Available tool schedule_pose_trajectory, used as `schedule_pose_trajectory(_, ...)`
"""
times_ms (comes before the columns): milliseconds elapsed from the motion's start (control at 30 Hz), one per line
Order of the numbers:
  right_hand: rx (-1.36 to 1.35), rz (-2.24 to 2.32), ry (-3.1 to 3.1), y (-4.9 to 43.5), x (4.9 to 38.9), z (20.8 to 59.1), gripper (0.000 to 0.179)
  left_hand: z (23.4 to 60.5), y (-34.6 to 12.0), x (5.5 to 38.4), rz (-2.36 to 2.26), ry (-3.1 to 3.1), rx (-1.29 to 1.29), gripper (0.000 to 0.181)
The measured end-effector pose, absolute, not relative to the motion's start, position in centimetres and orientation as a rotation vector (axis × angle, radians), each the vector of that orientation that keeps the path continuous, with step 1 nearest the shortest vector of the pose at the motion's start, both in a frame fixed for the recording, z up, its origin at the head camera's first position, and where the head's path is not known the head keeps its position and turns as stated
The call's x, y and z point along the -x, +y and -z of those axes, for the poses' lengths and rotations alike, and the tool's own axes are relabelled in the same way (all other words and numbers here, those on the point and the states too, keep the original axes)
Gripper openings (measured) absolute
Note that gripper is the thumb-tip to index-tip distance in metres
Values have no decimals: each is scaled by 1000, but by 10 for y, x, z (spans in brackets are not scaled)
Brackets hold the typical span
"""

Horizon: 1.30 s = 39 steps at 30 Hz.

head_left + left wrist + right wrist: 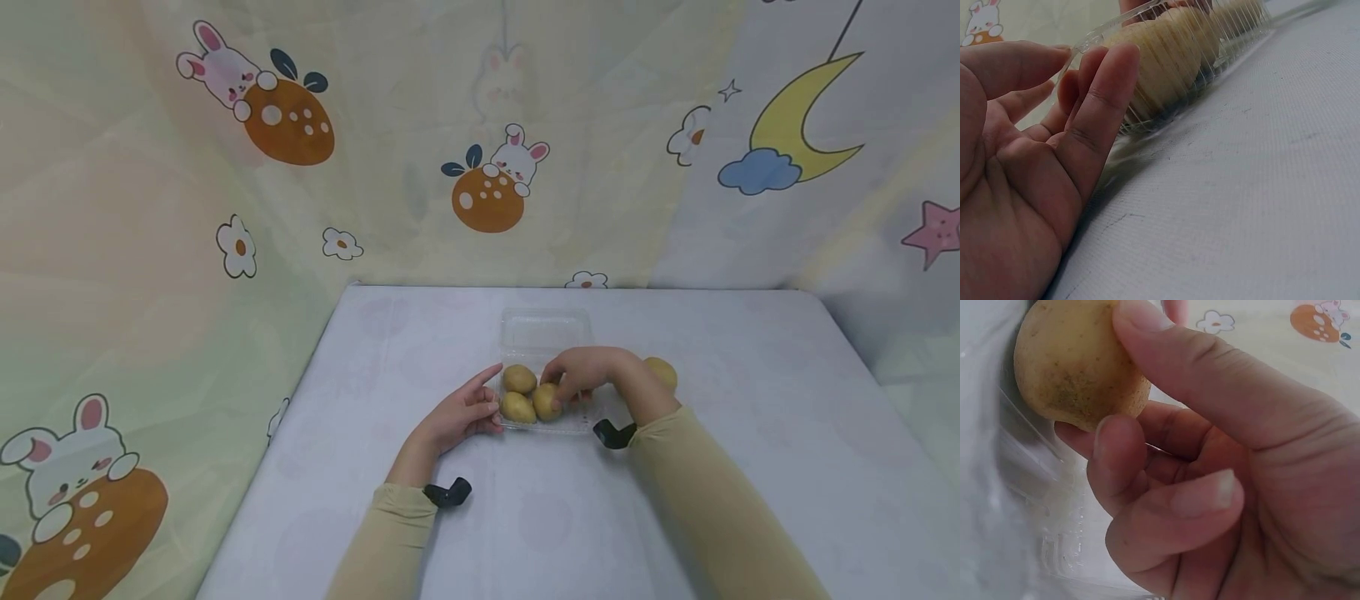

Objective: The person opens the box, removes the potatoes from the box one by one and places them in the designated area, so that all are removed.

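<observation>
Fingers (1179,512) of the right hand (588,371) bend round a potato (1079,362), the thumb pressed to its side and two of the others curled loosely below. In the head view this potato sits near the centre of the frame, within the clear plastic box (555,429); whether it rests on the bottom cannot be told. The left hand (459,414), left of centre, stands partly open, its index finger stretched out and the others slightly bent against the box's left side; it holds no potato. Two more potatoes lie in the left part of the box, the rear potato (519,379) just behind the front potato (517,408). The transparent lid (546,329) is laid back toward the top of the frame. Right of the box, a further potato (662,372) shows partly hidden behind the right wrist. All of this stands on a counter (540,525) with a pale covering. Beige sleeves (720,500) come in from the lower edge, and a black wrist device (447,492) sits at the left cuff. Beyond, a printed backdrop (405,83) carries rabbits and flowers, with a yellow moon (787,117) at upper right.
</observation>
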State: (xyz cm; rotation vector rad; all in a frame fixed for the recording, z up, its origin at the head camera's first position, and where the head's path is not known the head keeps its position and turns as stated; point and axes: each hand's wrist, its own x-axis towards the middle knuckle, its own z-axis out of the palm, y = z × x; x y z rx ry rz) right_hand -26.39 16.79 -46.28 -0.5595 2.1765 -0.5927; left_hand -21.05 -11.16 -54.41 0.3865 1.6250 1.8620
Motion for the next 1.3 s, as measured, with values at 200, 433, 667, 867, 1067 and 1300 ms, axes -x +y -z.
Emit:
schedule_pose_trajectory(200, 560, 621, 2184, 168, 261, 459, 33, 544, -110, 210, -1861, 1620, -385, 68)
schedule_pose_trajectory(433, 570, 660, 2193, 170, 260, 457, 33, 543, -110, 210, -1869, 1612, -390, 68)
schedule_pose_trajectory(667, 603, 671, 2218, 176, 258, 452, 32, 544, -109, 211, -1861, 1617, -383, 69)
schedule_pose_trajectory(867, 609, 714, 2293, 190, 256, 447, 35, 543, -109, 211, -1861, 1617, -388, 70)
schedule_pose_trajectory(1067, 602, 818, 2329, 205, 255, 446, 40, 544, -110, 210, -1861, 1631, -394, 69)
schedule_pose_trajectory(1300, 505, 903, 2363, 219, 252, 449, 49, 543, -111, 210, -1873, 1617, -401, 69)
